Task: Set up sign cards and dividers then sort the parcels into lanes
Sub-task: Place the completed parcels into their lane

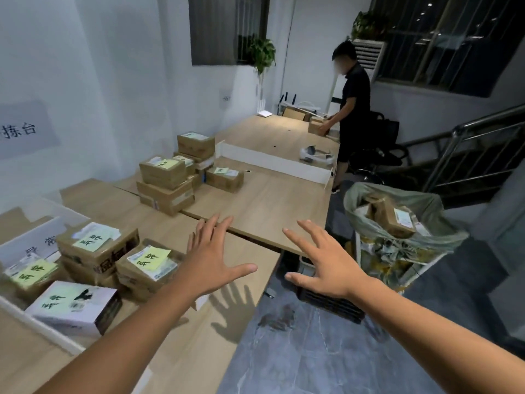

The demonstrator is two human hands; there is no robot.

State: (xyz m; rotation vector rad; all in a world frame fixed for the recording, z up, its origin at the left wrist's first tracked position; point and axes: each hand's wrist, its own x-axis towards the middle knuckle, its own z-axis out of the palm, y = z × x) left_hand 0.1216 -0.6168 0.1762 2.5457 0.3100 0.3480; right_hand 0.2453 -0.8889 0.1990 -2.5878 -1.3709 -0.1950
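My left hand point(211, 260) hovers over the near wooden table point(181, 345) with fingers spread and nothing in it. My right hand point(324, 263) is spread too, out past the table's edge above the floor, also holding nothing. Left of my left hand lie several brown parcels with green handwritten notes point(145, 264), plus a white box point(76, 307), with a white divider point(42, 328) on their near side. Another stack of parcels point(170, 177) stands farther back. A long white divider point(272, 163) crosses the far table. A white sign card point(31, 245) stands behind the near parcels.
A bin lined with a green bag point(397, 223) holds parcels and wrapping to my right. A person in black point(355, 115) handles a box at the far table end. A metal stair railing point(468, 155) runs at the right. A headset-like device point(315, 155) lies beyond the long divider.
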